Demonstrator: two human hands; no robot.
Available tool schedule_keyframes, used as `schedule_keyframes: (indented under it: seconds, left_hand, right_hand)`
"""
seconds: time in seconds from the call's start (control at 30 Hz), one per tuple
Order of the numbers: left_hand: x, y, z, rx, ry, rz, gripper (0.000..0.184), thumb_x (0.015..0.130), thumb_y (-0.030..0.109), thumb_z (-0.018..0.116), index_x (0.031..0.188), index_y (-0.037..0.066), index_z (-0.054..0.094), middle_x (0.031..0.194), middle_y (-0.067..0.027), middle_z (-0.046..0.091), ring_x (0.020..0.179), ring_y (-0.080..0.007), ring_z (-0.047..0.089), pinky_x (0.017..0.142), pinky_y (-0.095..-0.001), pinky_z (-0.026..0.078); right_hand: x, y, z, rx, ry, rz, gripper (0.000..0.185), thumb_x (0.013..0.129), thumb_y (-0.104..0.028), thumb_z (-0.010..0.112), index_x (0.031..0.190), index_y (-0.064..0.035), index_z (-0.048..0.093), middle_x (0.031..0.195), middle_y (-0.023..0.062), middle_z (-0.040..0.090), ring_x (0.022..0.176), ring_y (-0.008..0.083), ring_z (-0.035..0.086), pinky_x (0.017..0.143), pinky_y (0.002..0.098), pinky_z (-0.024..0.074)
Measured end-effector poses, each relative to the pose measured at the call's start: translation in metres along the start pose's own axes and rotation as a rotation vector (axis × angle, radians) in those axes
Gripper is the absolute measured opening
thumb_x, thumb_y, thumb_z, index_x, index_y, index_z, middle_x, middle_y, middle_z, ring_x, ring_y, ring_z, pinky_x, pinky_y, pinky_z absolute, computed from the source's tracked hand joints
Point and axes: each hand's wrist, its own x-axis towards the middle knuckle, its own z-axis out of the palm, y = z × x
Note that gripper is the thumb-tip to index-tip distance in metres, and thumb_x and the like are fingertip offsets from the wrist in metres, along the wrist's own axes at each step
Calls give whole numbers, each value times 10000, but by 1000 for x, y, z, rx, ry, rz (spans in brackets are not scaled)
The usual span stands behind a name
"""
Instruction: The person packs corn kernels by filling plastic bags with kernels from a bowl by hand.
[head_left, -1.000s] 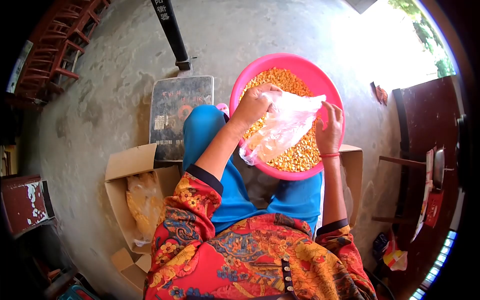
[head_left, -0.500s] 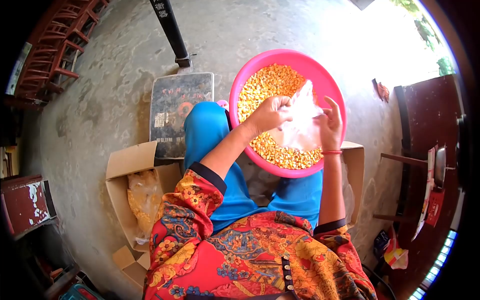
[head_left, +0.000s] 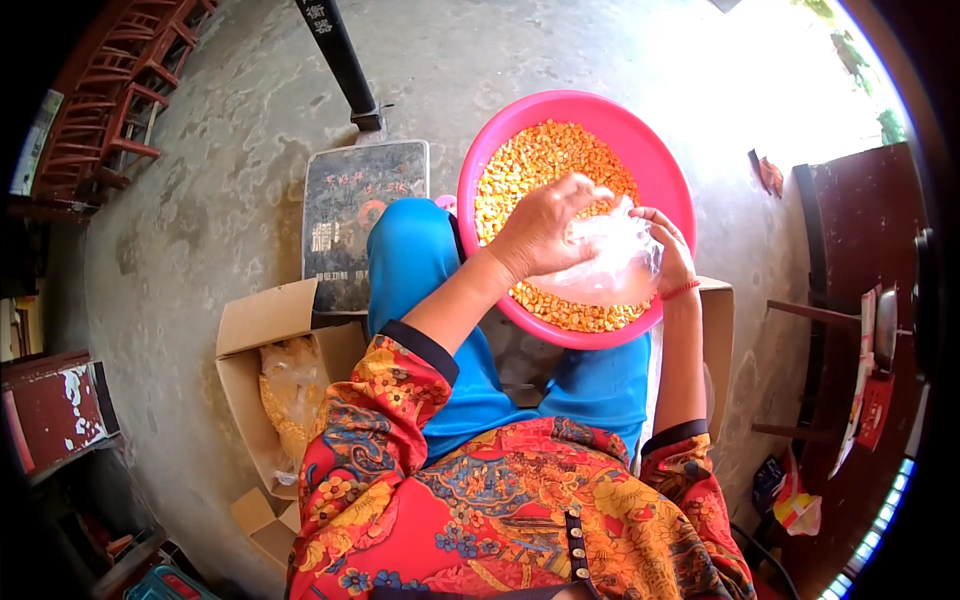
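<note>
A round pink basin (head_left: 672, 165) full of yellow corn kernels (head_left: 520, 170) rests over my knees. Above the kernels is a clear, crumpled plastic bag (head_left: 625, 265), its upper edge near my fingers. My left hand (head_left: 550, 228) is at the bag's left side, thumb and fingers apart, the thumb against the plastic. On the right, my right hand (head_left: 668, 245) pinches the bag's top edge between thumb and fingers. The bag looks empty.
To the left are a platform scale (head_left: 365, 225) with a black post and a cardboard box (head_left: 240, 385) holding a bag of corn (head_left: 290, 400). Another box (head_left: 718, 350) stands right of my leg. Red chairs (head_left: 125, 100) are at upper left, dark furniture (head_left: 870, 230) at right.
The bag has gone from stretched between both hands to hanging lower and gathered near my right hand. My left hand has moved right and its fingers have spread.
</note>
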Motion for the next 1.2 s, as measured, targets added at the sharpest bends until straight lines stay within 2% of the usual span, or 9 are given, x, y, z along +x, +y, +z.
schedule_keyframes:
  seconds: [0.1, 0.17, 0.23, 0.37, 0.57, 0.7, 0.83, 0.97, 1.2]
  left_hand:
    - [-12, -15, 24, 84, -223, -104, 301, 698, 95, 626, 999, 100, 626, 909, -118, 615, 830, -299, 602, 724, -371, 493]
    - [-11, -16, 27, 54, -160, -91, 209, 745, 48, 562, 929, 85, 654, 808, -119, 630, 751, -314, 606, 657, -380, 487]
    - [-4, -12, 25, -70, -103, -208, 180, 780, 68, 553, 935, 60, 643, 822, -145, 624, 760, -305, 611, 659, -364, 481]
    - [-4, -38, 44, -1093, 92, -601, 210, 835, 40, 483, 1019, -20, 566, 927, -90, 618, 798, -115, 576, 688, -252, 486]
    - [1, -34, 8, -1098, 279, -754, 227, 816, -28, 409, 953, -14, 590, 872, -111, 631, 732, -160, 625, 663, -279, 528]
    - [-2, -35, 3, -1091, -12, -850, 114, 828, 112, 555, 865, 22, 616, 775, -52, 625, 697, -113, 595, 666, -281, 513]
    - [-8, -40, 20, -639, -123, -639, 206, 832, 218, 618, 867, 15, 619, 778, -41, 632, 713, -95, 594, 682, -258, 496]
    - [-4, -30, 17, -1216, -38, -775, 322, 824, 324, 636, 892, 10, 619, 773, -27, 622, 692, -97, 584, 618, -255, 489]
    - [-4, -14, -1, -1373, -258, -632, 211, 801, 185, 659, 944, 50, 583, 886, -24, 617, 819, -107, 599, 750, -258, 493]
  right_hand:
    - [2, -7, -1, -26, 39, 5, 227, 822, 10, 457, 1016, 8, 574, 921, 61, 606, 825, 127, 588, 757, 261, 488]
    - [-1, -13, 17, -976, 204, -401, 245, 791, 30, 495, 1016, -12, 583, 934, 61, 603, 890, 161, 579, 789, 287, 471]
    - [-24, -38, 80, -1195, 294, -656, 260, 750, 44, 545, 996, -27, 591, 970, 85, 588, 935, 222, 565, 830, 322, 447]
    - [-50, -39, 130, -1479, -335, -759, 276, 759, -64, 589, 1031, -32, 550, 982, 133, 577, 946, 271, 555, 787, 386, 430]
    - [-48, -19, 71, -1456, -185, -470, 171, 836, -116, 544, 979, -35, 589, 799, 155, 613, 772, 324, 599, 702, 385, 460]
    - [-54, -41, 19, -1402, 65, -322, 115, 842, -86, 543, 784, 0, 593, 692, 108, 580, 637, 211, 565, 634, 294, 457]
    - [-69, -59, 46, -462, -49, -361, 91, 869, -66, 514, 858, 8, 565, 774, 36, 562, 761, 113, 538, 742, 246, 431]
    - [-54, -46, 68, -1334, 357, -812, 275, 766, -122, 627, 1014, -21, 563, 929, 98, 540, 878, 215, 531, 777, 318, 440]
    - [-23, -10, -7, -1485, 478, -431, 220, 769, -140, 625, 983, -88, 616, 880, 103, 580, 779, 197, 576, 676, 312, 461]
